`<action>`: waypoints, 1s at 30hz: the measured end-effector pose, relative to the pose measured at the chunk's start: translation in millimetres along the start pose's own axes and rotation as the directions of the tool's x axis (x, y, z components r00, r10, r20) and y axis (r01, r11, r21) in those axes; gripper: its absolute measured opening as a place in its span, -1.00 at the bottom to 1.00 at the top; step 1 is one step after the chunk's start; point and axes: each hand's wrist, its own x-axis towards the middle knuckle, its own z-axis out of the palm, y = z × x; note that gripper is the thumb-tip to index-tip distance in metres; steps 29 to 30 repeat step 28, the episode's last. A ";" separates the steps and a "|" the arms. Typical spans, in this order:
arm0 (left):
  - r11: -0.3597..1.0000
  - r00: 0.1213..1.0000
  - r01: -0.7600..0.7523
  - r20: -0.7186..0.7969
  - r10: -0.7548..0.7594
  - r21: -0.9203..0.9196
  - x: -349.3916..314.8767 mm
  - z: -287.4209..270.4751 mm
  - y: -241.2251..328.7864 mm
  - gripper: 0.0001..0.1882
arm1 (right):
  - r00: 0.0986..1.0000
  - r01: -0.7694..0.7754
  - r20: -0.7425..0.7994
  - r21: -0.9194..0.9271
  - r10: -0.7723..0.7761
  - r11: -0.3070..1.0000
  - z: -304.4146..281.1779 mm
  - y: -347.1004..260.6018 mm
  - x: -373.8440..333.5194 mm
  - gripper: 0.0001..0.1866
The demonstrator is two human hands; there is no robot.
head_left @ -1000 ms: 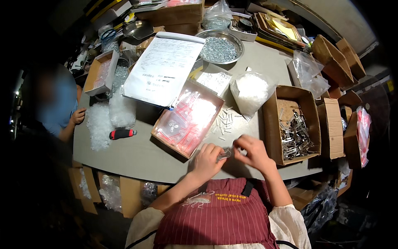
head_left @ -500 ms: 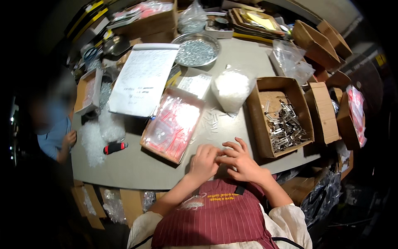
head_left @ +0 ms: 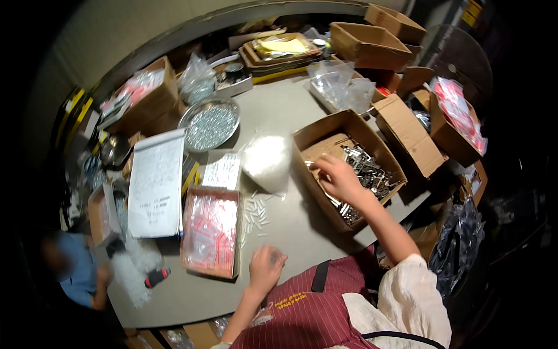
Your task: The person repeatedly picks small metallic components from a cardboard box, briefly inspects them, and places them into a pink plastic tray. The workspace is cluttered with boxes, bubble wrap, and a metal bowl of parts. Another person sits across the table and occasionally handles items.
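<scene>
My right hand (head_left: pixel 342 179) is over the cardboard box (head_left: pixel 396 185) of small metal parts (head_left: pixel 369 170). Its fingers are pinched near the box's left wall, beside a tiny pale thing too small to name. Down at the table's front edge, my left hand (head_left: pixel 266 270) is closed, with a greyish patch at its fingers that I cannot make out. Between that hand and a white bag (head_left: pixel 266 160) lie several small white plastic tubes (head_left: pixel 256 214). Left of them sits a shallow box (head_left: pixel 237 256) of clear packets with red strips (head_left: pixel 210 230).
A metal bowl (head_left: pixel 213 125) of small shiny pieces stands behind a written notepad (head_left: pixel 156 186). At the left lie a red-and-black tool (head_left: pixel 157 277) and clear plastic bags (head_left: pixel 129 273); a person in blue (head_left: pixel 78 267) is beside them. Open cardboard boxes (head_left: pixel 372 49) line the back right.
My hands were together at the table's front edge; now they are apart. The right has reached into the metal-parts box, while the left has stayed near the edge. The whole view has turned rightward.
</scene>
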 end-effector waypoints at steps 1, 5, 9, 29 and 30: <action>1.000 1.000 0.006 0.005 -0.005 -0.004 -1.7 2.3 -3.0 -0.75 | 0.995 -0.074 0.047 -0.169 0.083 0.983 10.6 35.1 2.2 -0.74; 1.000 1.000 -0.004 0.002 0.004 0.001 -6.6 0.2 -5.4 -0.78 | 0.891 -0.094 0.378 -0.387 0.251 0.917 55.2 105.6 6.6 -0.74; 0.999 1.000 0.015 0.006 -0.016 0.045 -1.2 -5.6 -0.4 -0.80 | 0.870 -0.385 0.249 -0.198 0.426 0.902 60.6 117.8 31.7 -0.71; 1.000 0.994 0.023 0.111 -0.025 0.020 20.6 7.6 -0.1 -0.85 | 0.916 0.047 0.398 0.019 -0.051 0.999 82.0 116.9 55.4 -0.73; 1.000 0.994 0.023 0.111 -0.025 0.020 20.6 7.6 -0.1 -0.85 | 0.916 0.047 0.398 0.019 -0.051 0.999 82.0 116.9 55.4 -0.73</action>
